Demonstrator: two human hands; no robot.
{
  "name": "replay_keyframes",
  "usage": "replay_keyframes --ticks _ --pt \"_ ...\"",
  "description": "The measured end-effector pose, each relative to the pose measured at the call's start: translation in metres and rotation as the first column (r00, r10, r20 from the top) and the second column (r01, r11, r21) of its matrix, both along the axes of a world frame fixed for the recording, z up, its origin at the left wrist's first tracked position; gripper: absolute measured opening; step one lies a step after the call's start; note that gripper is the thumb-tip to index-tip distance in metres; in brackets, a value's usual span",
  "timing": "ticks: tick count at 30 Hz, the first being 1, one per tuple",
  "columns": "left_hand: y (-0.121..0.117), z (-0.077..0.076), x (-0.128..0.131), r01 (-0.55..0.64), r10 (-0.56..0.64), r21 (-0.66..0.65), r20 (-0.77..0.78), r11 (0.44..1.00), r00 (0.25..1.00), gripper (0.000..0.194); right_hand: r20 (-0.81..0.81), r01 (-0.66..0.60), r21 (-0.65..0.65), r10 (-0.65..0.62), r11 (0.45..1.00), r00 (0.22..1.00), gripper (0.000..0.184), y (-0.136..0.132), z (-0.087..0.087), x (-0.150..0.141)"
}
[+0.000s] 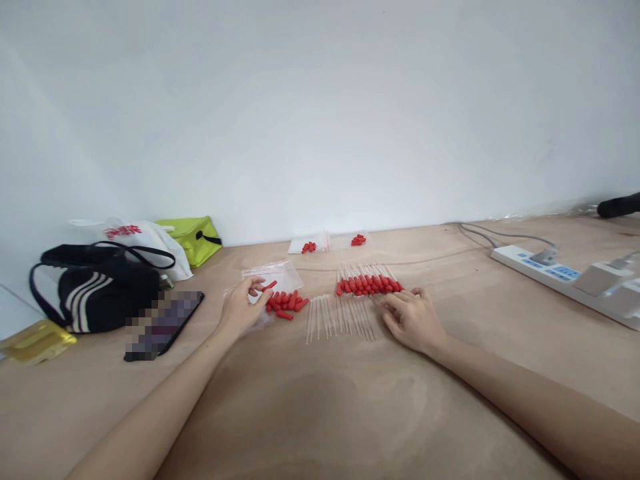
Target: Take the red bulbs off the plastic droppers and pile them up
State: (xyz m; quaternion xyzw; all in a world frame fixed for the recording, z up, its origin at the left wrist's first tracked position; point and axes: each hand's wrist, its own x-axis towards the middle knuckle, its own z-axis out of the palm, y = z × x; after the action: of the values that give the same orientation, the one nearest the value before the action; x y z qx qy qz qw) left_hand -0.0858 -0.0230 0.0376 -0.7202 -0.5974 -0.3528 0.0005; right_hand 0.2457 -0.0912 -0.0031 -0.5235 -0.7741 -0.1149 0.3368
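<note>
My left hand point(244, 305) is closed with a red rubber dropper bulb point(270, 285) between thumb and fingers. Just below and right of it lies a loose heap of red bulbs point(285, 303), partly on clear plastic bags point(280, 273). Right of the heap, thin clear tubes point(320, 317) lie side by side, pointing toward me. Behind them is a row of tubes with red bulbs point(367, 285) fitted on their near ends. My right hand point(411, 319) rests at this row's right end, fingers curled together; what they hold, if anything, is hidden.
Two small groups of red bulbs point(309, 247) lie on bags near the wall. To the left are a phone point(167, 327), a black bag point(105, 293), a lime-green bag point(193, 240) and a yellow packet point(37, 341). A white power strip point(565, 283) with cables stands right.
</note>
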Motion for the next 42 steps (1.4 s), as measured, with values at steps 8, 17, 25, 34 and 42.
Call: replay_keyframes --ticks 8,17,25,34,42 --pt "0.011 0.0 0.003 0.022 -0.025 -0.091 -0.031 0.996 0.999 0.033 0.056 -0.142 -0.022 0.143 0.99 0.988 0.022 -0.003 0.004 -0.002" --pt "0.005 0.016 0.046 0.176 -0.171 0.028 -0.133 0.984 0.976 0.02 0.115 -0.185 -0.041 0.188 0.982 0.975 0.035 -0.003 0.005 -0.002" --pt "0.008 0.01 0.119 0.27 -0.301 -0.141 -0.317 0.953 0.899 0.028 0.054 -0.147 -0.015 0.148 0.989 0.988 0.028 -0.002 0.005 -0.001" --pt "0.015 -0.001 0.118 0.125 -0.121 0.002 -0.241 0.992 0.963 0.017 0.065 -0.223 -0.033 0.224 0.974 0.972 0.024 0.0 0.004 0.001" --pt "-0.029 -0.005 0.081 0.221 -0.187 0.294 -0.138 0.93 0.973 0.01 -0.056 -0.17 0.077 0.175 0.982 0.983 0.03 0.001 0.0 0.0"
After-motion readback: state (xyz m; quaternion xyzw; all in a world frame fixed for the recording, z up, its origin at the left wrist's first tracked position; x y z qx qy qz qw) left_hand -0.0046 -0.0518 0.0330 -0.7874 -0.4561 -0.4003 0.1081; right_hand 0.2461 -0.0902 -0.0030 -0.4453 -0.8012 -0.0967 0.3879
